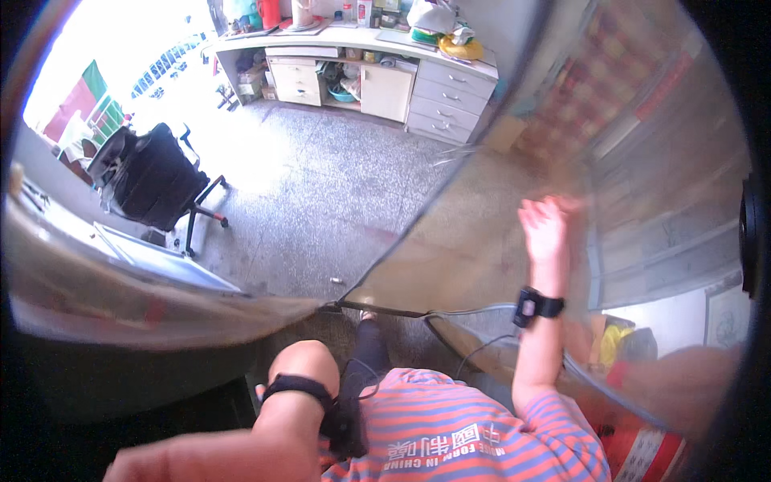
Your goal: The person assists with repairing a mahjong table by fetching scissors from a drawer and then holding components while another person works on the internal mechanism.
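- Landmark: clear sheet (474, 209), a see-through hanging panel with a dark hem (381, 307); it slants across the person's right side.
- Right hand (546, 233): raised in front of the clear sheet, bare, nothing gripped. Fingers (540, 212) look apart and point up, a bit blurred.
- Clear sheet lies right at and around those fingers; contact looks likely, can't confirm. Its slant probably comes from the raised arm pressing it outward.
- Left hand (307, 361): low, left of the clear sheet's bottom corner. Only the rounded back shows; fingers hidden, so can't tell if they're together, apart or clamped on something.
- Second sheet (193, 317): left of the clear sheet, sagging and blurred, beyond the left hand; no grip on it visible.
- Wrists: black device (538, 307) on right, black strap (297, 390) on left; likely strapped so both palms are free.
- Past the clear sheet's edge, on its left: speckled floor (281, 169), black office chair (152, 181) farther left.
- Beyond the clear sheet's upper edge: white table (353, 38) with drawers, yellow bundle (460, 49) on it, probably parked there as storage.
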`<state>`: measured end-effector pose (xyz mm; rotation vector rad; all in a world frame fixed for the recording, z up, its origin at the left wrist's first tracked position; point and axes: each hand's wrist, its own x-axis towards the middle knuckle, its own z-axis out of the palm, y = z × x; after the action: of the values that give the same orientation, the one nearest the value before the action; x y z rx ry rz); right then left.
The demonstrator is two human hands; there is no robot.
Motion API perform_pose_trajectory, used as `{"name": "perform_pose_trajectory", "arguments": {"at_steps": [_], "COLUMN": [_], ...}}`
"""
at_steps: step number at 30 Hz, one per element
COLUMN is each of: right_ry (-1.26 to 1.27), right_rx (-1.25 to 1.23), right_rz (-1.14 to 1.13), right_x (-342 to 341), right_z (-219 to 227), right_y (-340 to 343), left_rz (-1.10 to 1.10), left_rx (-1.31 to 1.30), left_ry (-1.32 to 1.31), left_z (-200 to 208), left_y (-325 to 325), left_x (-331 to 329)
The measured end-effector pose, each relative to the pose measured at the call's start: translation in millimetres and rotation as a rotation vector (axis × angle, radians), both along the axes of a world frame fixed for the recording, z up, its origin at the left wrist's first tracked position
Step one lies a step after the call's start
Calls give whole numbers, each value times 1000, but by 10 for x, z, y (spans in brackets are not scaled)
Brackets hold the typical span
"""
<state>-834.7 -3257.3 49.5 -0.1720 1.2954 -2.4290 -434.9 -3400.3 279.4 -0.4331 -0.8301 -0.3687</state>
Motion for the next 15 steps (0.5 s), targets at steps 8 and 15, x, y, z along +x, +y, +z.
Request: {"name": "perform_pose_trajectory", "arguments": {"at_steps": [8,15], "right_ry": [509,919], "right_rx": [296,1743], "right_rz": [-844,-1794], "right_x": [-1885,-2746], "right_z": [744,562], "right_y": [1261,1455], "left_rz": [-144,-365], "left_rx": [353,429], "left_ry": [-415,-1236], "left_z": [-529,-1870], "left_y": [-1274,-2373], "left_x": [-2761,-5883]}}
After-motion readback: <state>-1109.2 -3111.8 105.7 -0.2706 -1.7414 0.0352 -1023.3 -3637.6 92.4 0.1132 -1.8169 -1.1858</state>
